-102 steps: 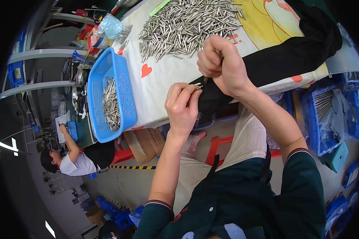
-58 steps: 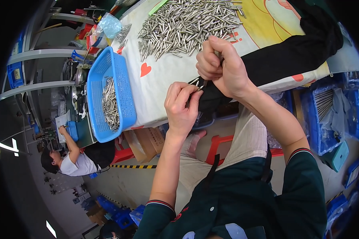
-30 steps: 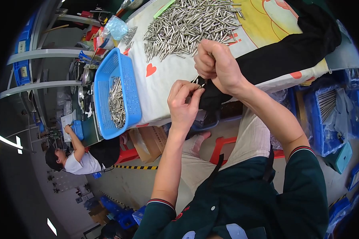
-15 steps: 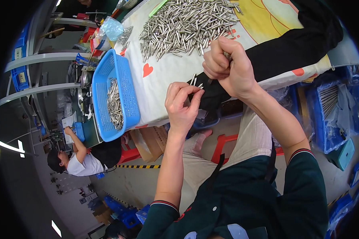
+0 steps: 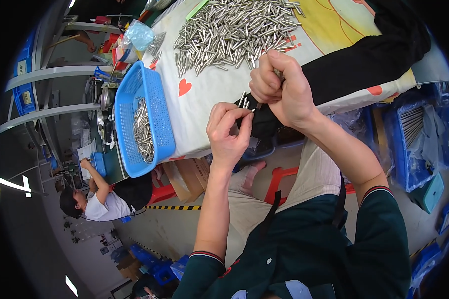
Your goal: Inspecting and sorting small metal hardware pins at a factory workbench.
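Several small metal pins [image 5: 244,101] stick out from between the thumb and fingers of my left hand [image 5: 227,132], which is pinched closed. Just right of it, my right hand [image 5: 287,89] makes a fist around a slim tool [image 5: 259,105]. Only its narrow dark tip shows, close to the pins; the fist hides the rest. Both hands are over the end of a black cloth [image 5: 344,67] laid along the table's near edge. Beyond them lies a large heap of similar metal pins [image 5: 234,37].
A blue perforated basket [image 5: 160,112] with more pins stands at the table's left edge. A light tablecloth [image 5: 194,112] with red hearts covers the table. Right of my legs is a blue crate [image 5: 401,164] holding long rods. A co-worker [image 5: 102,202] sits at the left.
My right hand has shifted slightly left and down, bringing the tool's tip nearer the pins. My left hand has barely moved and keeps its pinch.
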Tool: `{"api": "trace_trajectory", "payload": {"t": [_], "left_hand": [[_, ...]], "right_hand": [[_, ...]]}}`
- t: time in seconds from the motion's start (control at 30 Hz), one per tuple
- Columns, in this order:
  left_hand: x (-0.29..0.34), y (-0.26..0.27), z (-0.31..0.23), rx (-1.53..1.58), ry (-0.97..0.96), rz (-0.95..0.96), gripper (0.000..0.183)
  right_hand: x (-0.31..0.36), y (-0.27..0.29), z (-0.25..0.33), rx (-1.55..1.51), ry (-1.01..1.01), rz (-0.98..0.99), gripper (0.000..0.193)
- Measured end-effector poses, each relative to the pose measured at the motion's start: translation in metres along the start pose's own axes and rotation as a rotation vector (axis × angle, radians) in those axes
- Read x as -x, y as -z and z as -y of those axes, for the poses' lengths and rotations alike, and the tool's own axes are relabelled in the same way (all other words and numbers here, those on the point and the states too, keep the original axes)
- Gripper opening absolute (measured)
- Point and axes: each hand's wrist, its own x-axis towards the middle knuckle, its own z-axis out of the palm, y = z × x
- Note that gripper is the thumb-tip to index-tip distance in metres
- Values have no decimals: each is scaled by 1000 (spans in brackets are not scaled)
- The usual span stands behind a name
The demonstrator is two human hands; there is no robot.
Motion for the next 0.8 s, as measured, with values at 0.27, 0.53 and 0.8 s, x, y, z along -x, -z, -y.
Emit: {"api": "trace_trajectory", "payload": {"t": [0.27, 0.53, 0.8], "left_hand": [[0, 0, 1, 11, 1, -4, 12], [0, 0, 1, 49, 20, 4, 12], [-1, 0, 1, 60, 40, 18, 12]], "right_hand": [[-3, 0, 2, 3, -41, -27, 39], [-3, 0, 1, -21, -46, -12, 37], [-1, -13, -2, 234, 3, 1, 41]]}}
